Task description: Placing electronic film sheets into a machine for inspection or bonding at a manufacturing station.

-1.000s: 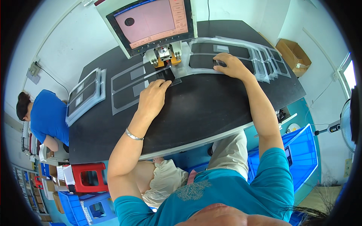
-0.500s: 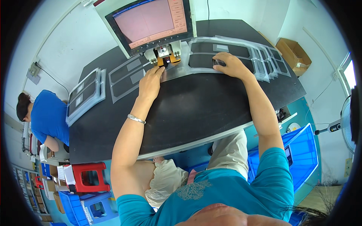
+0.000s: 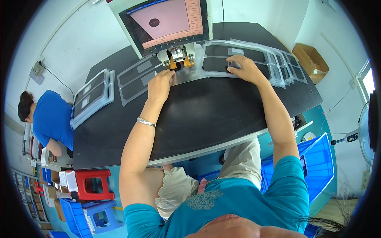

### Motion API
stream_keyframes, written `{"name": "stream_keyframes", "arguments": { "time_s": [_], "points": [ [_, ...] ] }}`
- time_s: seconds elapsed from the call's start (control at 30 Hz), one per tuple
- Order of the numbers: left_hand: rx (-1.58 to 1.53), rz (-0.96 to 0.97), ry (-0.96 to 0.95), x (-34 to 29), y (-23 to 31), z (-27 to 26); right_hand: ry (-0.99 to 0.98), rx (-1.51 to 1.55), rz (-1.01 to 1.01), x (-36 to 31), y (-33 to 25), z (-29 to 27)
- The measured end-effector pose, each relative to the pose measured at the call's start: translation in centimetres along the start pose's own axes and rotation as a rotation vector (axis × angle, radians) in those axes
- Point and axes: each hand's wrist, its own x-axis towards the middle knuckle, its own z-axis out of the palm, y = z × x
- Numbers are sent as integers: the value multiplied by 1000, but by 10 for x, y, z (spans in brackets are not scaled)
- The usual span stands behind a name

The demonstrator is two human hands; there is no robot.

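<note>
My left hand (image 3: 159,85) lies flat, pressing a clear sheet (image 3: 186,74) under the small press (image 3: 177,56); my right hand (image 3: 243,68) lies open on the sheet stack (image 3: 254,55). Fingers near the head risk pinching; a slipped sheet would misalign.

A factory assembly workshop. A long black workbench (image 3: 190,119) carries a small press-like machine (image 3: 177,57) under a monitor (image 3: 168,22), with stacks of clear plastic trays (image 3: 92,97) holding dark panels on both sides. Blue plastic crates (image 3: 317,166), a red stool (image 3: 93,184) and a cardboard box (image 3: 309,61) stand around, and another worker in blue (image 3: 47,119) sits at a neighbouring station.
</note>
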Motion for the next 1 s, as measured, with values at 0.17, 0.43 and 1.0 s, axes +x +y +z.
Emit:
{"name": "stream_keyframes", "arguments": {
  "time_s": [0.17, 0.43, 1.0],
  "points": [
    [4, -5, -43, 1, 1, -4, 60, 110, -4, 3, -19, 1],
    [-53, 204, 102, -20, 50, -41, -278, 735, 458, 6, -66, 6],
    [-123, 259, 237, -19, 39, -73, 17, 339, 449, 0, 9, -29]
  ]
}}
